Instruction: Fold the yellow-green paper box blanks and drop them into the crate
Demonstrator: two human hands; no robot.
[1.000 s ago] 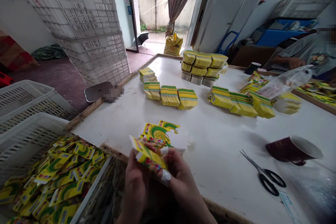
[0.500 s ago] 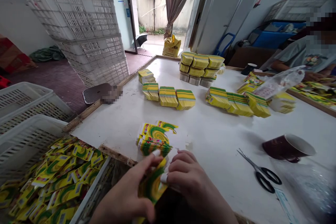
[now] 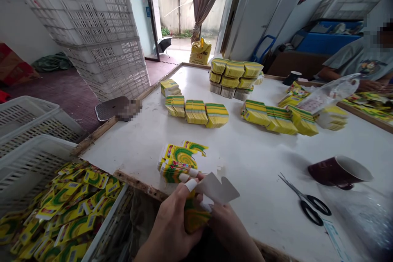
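Observation:
My left hand is closed around a yellow and green printed carton at the table's near edge. The carton's plain grey inner flap stands out to the right. My right hand is at the carton's right side, fingers bent around it and partly hidden by the flap. White covers show on several fingertips. Just beyond both hands, a small pile of flat printed cartons lies on the white table.
Left and below, a white crate holds many cartons. Bundled carton stacks line the table, with more piled behind. Scissors, a dark mug and clear plastic lie right. A person sits at the far right.
The carton's grey flap has swung out to the right. My right hand has turned, its fingers moving behind the flap. My left hand has shifted slightly right with the carton.

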